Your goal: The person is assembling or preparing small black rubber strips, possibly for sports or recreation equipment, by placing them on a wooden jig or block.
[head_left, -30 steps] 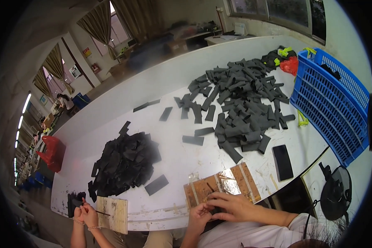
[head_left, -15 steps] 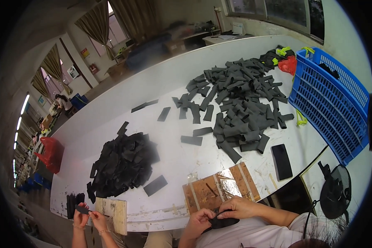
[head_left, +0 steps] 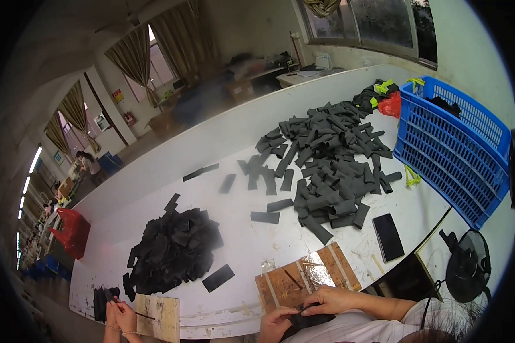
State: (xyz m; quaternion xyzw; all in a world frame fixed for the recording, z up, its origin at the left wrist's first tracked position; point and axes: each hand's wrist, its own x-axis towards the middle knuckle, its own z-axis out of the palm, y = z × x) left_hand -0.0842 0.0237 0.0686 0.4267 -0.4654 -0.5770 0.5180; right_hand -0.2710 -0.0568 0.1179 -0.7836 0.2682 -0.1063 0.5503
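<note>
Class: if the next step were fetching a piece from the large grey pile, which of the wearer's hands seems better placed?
Probably the right hand: it is nearer the grey pile than the left hand. Both hold the dark piece, though, so either would need freeing first.

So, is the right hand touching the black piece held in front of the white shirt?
Touching: the head view shows the right hand lying directly over the upper edge of the black piece, with no gap visible.
</note>
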